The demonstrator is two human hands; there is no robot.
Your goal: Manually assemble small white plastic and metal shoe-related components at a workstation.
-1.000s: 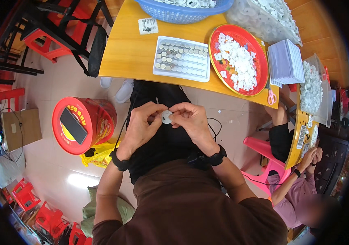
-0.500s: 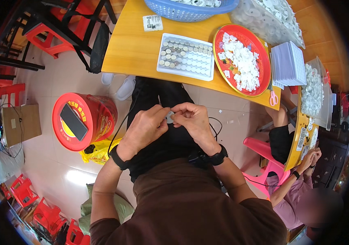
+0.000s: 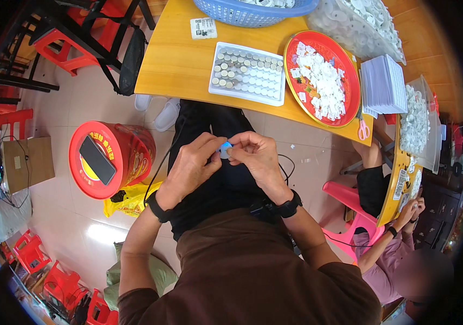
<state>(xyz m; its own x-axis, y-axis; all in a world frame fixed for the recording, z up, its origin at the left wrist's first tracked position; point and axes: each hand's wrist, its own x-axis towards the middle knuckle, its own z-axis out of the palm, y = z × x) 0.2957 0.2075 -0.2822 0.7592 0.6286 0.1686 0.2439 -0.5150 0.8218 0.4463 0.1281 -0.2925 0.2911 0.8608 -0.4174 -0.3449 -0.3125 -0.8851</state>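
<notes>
Head view: left hand (image 3: pixel 190 168) & right hand (image 3: pixel 258 160) meet over the lap, fingertips of both pinched narrow on a small round pale-blue plastic piece (image 3: pixel 224 150), white compartment tray w/ grey discs (image 3: pixel 247 74) well beyond fingers.

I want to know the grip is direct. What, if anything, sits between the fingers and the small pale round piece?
Nothing visible: the left hand and right hand pinch the small pale round piece directly over the lap.
</notes>
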